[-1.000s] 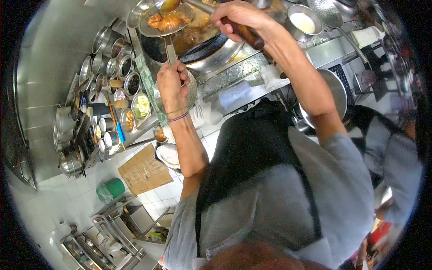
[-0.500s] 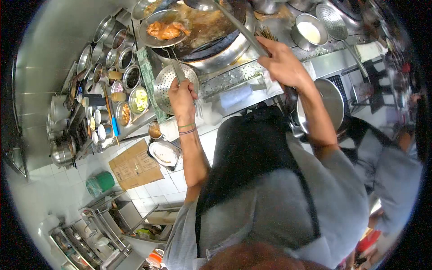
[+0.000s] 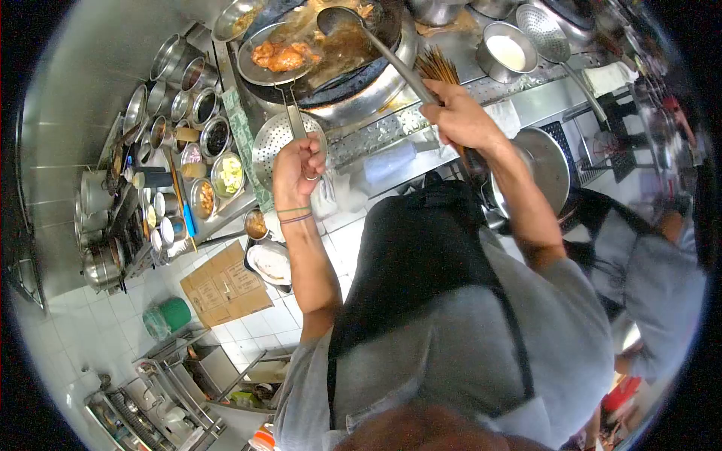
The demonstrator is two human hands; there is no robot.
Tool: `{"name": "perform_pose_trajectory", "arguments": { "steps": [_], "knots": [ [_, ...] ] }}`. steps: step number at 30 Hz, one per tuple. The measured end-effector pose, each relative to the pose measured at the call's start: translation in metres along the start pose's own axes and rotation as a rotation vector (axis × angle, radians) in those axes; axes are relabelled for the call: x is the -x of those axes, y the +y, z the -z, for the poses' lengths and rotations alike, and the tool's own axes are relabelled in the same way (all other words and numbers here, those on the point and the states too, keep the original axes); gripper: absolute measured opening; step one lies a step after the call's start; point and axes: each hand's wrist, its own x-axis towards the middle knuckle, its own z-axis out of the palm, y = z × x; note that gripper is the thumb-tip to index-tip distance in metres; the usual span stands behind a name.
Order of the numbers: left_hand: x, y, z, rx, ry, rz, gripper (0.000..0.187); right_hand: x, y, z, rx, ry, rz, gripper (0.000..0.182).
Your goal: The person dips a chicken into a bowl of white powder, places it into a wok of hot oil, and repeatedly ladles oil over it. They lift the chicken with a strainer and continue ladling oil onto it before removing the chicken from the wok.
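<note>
my left hand (image 3: 297,167) is clenched round the handle of a skimmer (image 3: 280,60), held out over the wok (image 3: 353,56). fried pieces (image 3: 282,54), orange-brown, sit in the skimmer bowl at the wok's left rim, above the dark oil. my right hand (image 3: 459,120) grips the long ladle (image 3: 342,19) by its handle, fist closed; ladle bowl sits over the far side of the wok, shaft running diagonally back to my hand. a perforated strainer (image 3: 271,154) lies flat just below the wok, right beside my left fist, partly behind it. row of steel seasoning pots (image 3: 203,143) to the left of the wok. steel bowl with white liquid (image 3: 508,52) right of the wok, a second perforated skimmer (image 3: 545,22) beside it. bundle of bamboo sticks (image 3: 438,68) near my right knuckles. green bucket (image 3: 167,317) on the tiled floor, cardboard (image 3: 226,284) near it. another person's grey sleeve (image 3: 654,263) at the right edge.
</note>
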Motion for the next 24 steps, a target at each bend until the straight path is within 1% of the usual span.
{"name": "perform_pose_trajectory", "arguments": {
  "steps": [1,2,4,5,6,9,10,13,14,17,18,21,22,24],
  "knots": [
    [-0.006,-0.001,0.011,0.101,-0.114,0.069,0.022,0.001,-0.001,-0.009,-0.098,0.011,-0.036,0.039],
    [0.009,0.0,-0.017,-0.015,0.04,-0.066,0.017,0.002,-0.002,-0.014,-0.195,0.018,-0.072,0.034],
    [0.019,-0.007,-0.031,-0.213,0.148,-0.205,0.018,-0.008,-0.002,-0.004,-0.558,-0.133,-0.139,0.018],
    [0.023,-0.01,-0.037,-0.316,0.201,-0.271,0.02,-0.012,-0.003,0.001,-0.742,-0.206,-0.174,0.016],
    [0.029,-0.014,-0.042,-0.339,0.241,-0.272,0.021,-0.01,-0.017,0.009,-0.933,-0.258,-0.268,0.021],
    [0.04,-0.019,-0.043,-0.392,0.284,-0.316,0.023,-0.013,-0.027,0.031,-1.286,-0.527,-0.393,0.017],
    [0.043,-0.017,-0.042,-0.427,0.315,-0.3,0.024,-0.018,-0.022,0.03,-1.28,-0.484,-0.375,0.015],
    [0.052,-0.002,-0.051,-0.557,0.37,-0.29,0.024,-0.007,-0.038,0.03,-1.222,-0.466,-0.342,0.016],
    [0.052,0.002,-0.052,-0.57,0.367,-0.283,0.022,-0.015,-0.038,0.029,-1.212,-0.544,-0.306,0.017],
    [0.052,0.009,-0.059,-0.56,0.327,-0.296,0.022,-0.012,-0.048,0.033,-1.089,-0.57,-0.187,0.018],
    [0.048,0.012,-0.06,-0.568,0.311,-0.302,0.021,-0.017,-0.05,0.031,-1.027,-0.522,-0.168,0.021],
    [0.038,0.023,-0.063,-0.582,0.272,-0.304,0.019,-0.028,-0.059,0.029,-0.922,-0.529,-0.053,0.025],
    [0.037,0.028,-0.065,-0.581,0.264,-0.296,0.018,-0.041,-0.057,0.03,-0.893,-0.57,-0.026,0.025],
    [0.045,0.037,-0.078,-0.57,0.26,-0.257,0.016,-0.053,-0.055,0.023,-0.821,-0.485,0.038,0.023]
  ]
}}
